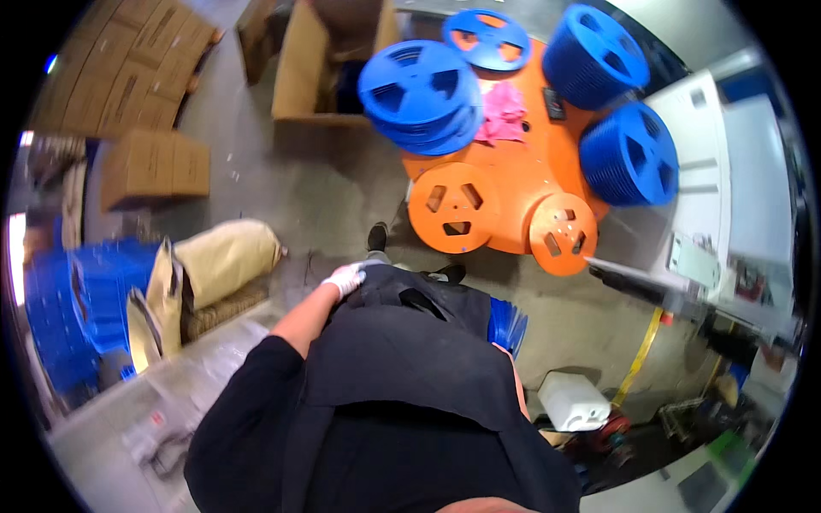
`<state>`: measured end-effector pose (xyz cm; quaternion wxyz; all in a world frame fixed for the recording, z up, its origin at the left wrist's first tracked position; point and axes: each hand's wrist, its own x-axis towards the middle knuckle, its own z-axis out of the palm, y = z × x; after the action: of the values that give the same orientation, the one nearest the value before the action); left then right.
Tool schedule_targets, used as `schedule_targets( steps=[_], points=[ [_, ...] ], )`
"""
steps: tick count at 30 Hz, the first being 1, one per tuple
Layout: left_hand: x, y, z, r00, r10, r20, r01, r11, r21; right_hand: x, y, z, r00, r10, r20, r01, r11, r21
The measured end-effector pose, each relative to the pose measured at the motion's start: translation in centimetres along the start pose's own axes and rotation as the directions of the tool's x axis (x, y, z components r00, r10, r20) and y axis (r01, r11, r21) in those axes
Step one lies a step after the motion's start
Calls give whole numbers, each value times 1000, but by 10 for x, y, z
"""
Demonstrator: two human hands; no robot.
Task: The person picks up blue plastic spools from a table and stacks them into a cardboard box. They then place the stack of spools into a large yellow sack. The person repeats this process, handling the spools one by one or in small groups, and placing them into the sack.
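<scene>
Head view: the discs (507, 327) are located at the person's right hip, beside the apron (410, 355), with their blue edges fanned slightly apart. The right forearm (519, 389) runs close to them; the right hand is hidden, so the state of its fingers cannot be determined, and a grip on the discs is only presumed. The left hand (346, 279), white-gloved, is positioned at the left edge of the apron; no separate object shows in it, and the spread of its fingers is too small to resolve. Similar blue pieces with cut-out windows form a left stack (421, 97), an upper right stack (592, 70) and a lower right stack (629, 161) on the orange tabletop (540, 175). Handling: the discs appear to be thin moulded plastic, light singly and heavier in a bundle. Expect a stiff body with slight flex at the rim, and smooth faces liable to slide over one another. A hard drop on edge could chip them. Recommended hold: support opposite sides of the rim, or, if windows are present, pass the fingers through aligned ones.
</scene>
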<state>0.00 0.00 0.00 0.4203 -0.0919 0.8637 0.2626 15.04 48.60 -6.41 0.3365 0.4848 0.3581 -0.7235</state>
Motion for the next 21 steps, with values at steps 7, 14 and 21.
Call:
schedule_targets(
  steps=[7, 14, 21],
  points=[
    [-45, -83, 43, 987, -155, -35, 136, 938, -318, -140, -84, 87, 935, -352, -47, 340, 925, -172],
    [-30, -162, 30, 977, -145, -157, 64, 900, -431, -232, -88, 307, 713, -637, 294, 701, 638, -319],
    [-62, -312, 1, 818, -326, -474, -50, 780, -623, -186, -42, 525, 504, -367, 782, 762, 615, -202]
  ],
)
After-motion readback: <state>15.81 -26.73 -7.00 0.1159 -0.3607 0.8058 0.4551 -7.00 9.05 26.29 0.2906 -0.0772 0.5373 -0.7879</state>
